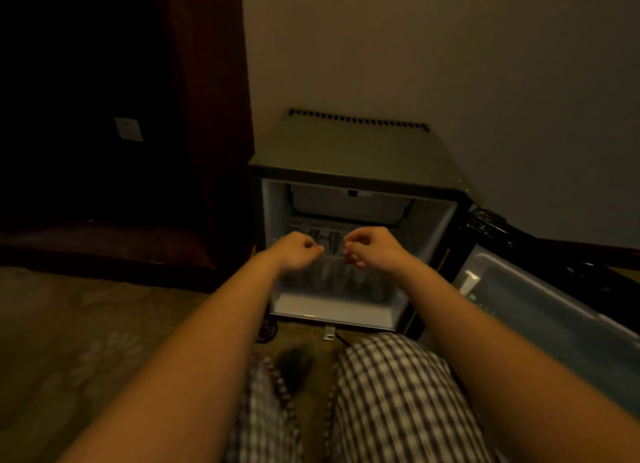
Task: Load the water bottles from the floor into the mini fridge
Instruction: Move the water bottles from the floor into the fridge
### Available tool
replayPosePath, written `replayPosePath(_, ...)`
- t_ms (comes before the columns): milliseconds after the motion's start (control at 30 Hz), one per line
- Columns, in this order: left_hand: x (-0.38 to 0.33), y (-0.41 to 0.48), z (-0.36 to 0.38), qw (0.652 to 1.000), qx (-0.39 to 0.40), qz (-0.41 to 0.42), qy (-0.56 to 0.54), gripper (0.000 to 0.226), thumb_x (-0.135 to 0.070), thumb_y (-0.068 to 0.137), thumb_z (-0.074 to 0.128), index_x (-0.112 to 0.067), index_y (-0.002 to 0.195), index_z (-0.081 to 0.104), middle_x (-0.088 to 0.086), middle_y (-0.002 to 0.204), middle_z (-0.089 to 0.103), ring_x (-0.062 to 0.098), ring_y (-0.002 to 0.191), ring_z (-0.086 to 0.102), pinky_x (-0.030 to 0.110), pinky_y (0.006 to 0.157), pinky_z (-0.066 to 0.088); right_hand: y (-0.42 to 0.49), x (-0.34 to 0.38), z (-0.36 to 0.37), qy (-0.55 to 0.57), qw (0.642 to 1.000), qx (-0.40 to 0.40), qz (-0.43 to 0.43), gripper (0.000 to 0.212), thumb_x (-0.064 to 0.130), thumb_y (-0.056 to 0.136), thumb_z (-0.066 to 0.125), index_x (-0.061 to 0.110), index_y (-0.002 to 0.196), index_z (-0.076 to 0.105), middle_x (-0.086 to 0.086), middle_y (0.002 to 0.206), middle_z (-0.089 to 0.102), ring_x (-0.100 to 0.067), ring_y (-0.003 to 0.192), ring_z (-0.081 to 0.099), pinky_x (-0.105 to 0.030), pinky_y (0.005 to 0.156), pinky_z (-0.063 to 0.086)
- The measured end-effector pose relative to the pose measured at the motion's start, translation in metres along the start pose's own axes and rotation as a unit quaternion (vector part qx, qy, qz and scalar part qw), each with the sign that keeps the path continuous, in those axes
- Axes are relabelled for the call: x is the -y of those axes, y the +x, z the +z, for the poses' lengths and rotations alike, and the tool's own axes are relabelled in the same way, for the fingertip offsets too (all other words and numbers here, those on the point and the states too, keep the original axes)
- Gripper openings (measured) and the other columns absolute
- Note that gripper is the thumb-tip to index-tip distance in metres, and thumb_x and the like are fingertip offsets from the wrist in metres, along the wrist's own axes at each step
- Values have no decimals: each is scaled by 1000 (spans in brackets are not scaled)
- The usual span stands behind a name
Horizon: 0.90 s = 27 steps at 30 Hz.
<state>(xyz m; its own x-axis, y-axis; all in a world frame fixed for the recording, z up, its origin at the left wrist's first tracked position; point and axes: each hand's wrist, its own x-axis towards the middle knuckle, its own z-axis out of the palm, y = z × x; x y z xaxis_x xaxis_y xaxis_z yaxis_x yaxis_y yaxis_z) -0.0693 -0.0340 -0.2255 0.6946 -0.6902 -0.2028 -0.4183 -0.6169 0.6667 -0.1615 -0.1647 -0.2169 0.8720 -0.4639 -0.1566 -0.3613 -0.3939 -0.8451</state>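
Note:
The mini fridge (353, 151) stands open against the wall, straight ahead of me. Its door (540, 310) is swung out to the right. Several clear water bottles (332, 279) stand inside on the fridge floor, dim and blurred. A wire shelf (329, 234) sits above them, partly hidden by my hands. My left hand (298, 251) and my right hand (375, 248) hover side by side at the fridge opening. Both have their fingers curled shut, and I see nothing held in either. No bottle shows on the floor.
A dark wooden cabinet (114, 144) stands left of the fridge. Patterned carpet (86, 341) covers the floor at left. My knees in checked trousers (391, 393) fill the foreground. A black cable (491, 223) lies behind the door by the wall.

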Motion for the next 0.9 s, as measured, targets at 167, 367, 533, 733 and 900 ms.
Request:
replayPosePath(167, 24, -77, -70, 996, -58, -13, 67, 35, -29, 94, 47, -6, 116, 62, 14, 121, 61, 27, 113, 56, 34, 94, 44, -32, 75, 35, -89, 989, 91, -80, 25, 4, 92, 50, -6, 113, 60, -15, 89, 61, -11, 64, 57, -13, 56, 47)
replayPosePath(367, 89, -178, -119, 978, -39, -100, 181, 41, -37, 93, 46, -12, 123, 55, 10, 125, 58, 26, 116, 54, 34, 94, 44, -79, 151, 115, -284, 911, 197, -225, 32, 21, 93, 54, 12, 123, 57, -7, 123, 61, -21, 110, 58, -28, 88, 46)
replayPosePath(533, 150, -261, -132, 972, -29, -175, 153, 38, -30, 94, 47, -7, 122, 57, 12, 122, 61, 27, 112, 57, 30, 91, 44, -116, 167, 202, -337, 863, 246, -283, 32, 23, 92, 54, 14, 122, 57, -6, 120, 61, -22, 111, 57, -30, 87, 46)
replayPosePath(733, 247, -350, -109, 947, -24, -310, 80, 38, -28, 94, 47, -3, 121, 57, 16, 123, 61, 28, 113, 57, 29, 91, 44, -156, 146, 322, -324, 829, 366, -273, 35, 21, 91, 54, 12, 125, 56, -8, 122, 61, -21, 112, 57, -29, 90, 45)
replayPosePath(900, 308, -396, -68, 916, -29, -399, 27, 40, -24, 92, 48, -2, 126, 52, 17, 128, 57, 27, 118, 54, 30, 97, 41, -178, 109, 388, -258, 825, 450, -222, 33, 16, 92, 51, 5, 123, 57, -15, 113, 65, -25, 104, 61, -33, 89, 46)
